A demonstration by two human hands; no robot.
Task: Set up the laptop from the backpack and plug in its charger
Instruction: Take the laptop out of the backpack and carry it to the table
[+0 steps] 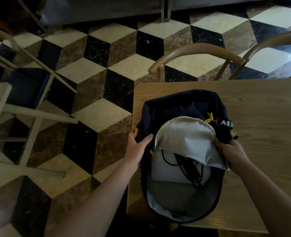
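The pale laptop (160, 166) lies flat inside the open navy backpack (180, 103) on the desk (261, 117), black charger cable (184, 165) tangled over it, its far end tucked under the grey-lined flap (184, 135). Right hand (233, 151) grips that flap's right edge, fingers curled round the fabric, holding it up. Left hand (136, 144) rests loose and uncurled on the bag's left rim, and it looks nearer, the laptop just right of and below its fingers (146, 137).

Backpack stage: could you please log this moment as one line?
backpack open on table | left hand on its side | right hand holds flap | laptop, cable inside
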